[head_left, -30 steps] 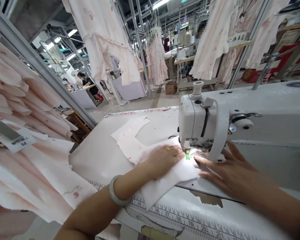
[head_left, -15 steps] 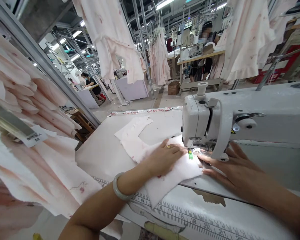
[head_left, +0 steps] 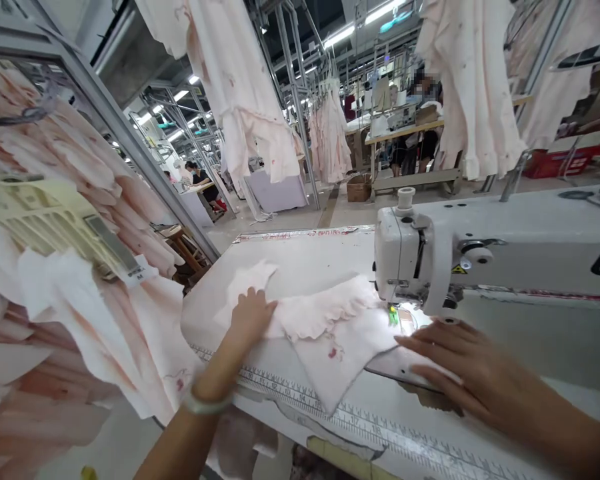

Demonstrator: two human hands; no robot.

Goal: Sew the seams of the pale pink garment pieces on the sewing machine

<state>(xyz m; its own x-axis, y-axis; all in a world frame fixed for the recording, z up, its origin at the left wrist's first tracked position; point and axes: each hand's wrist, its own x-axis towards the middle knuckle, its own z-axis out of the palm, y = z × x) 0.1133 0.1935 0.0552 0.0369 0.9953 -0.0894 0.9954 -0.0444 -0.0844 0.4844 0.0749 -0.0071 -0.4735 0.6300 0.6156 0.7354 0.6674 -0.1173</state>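
A pale pink garment piece [head_left: 347, 343] with a ruffled strip and a small red print lies on the sewing table, its right end beside the lit needle area of the white sewing machine [head_left: 405, 253]. My left hand [head_left: 253, 317], a bangle on its wrist, is on the left part of this cloth with fingers bent and closed on it, slightly blurred. To the right of the needle, my right hand [head_left: 460, 360] is open, fingers stretched out low over the machine bed. Its fingertips are near the cloth's right corner; whether they touch it I cannot tell.
A printed ruler [head_left: 353, 420] runs along the table's front edge. Pink garments [head_left: 145, 327] hang at the left, with a size-marked hanger among them. More garments [head_left: 250, 100] hang ahead. A co-worker [head_left: 423, 100] is at another table behind.
My left hand has moved left from beside the needle to the cloth's far left part. The ruffled strip now shows. My right hand has drawn back slightly from the needle, and the view has shifted.
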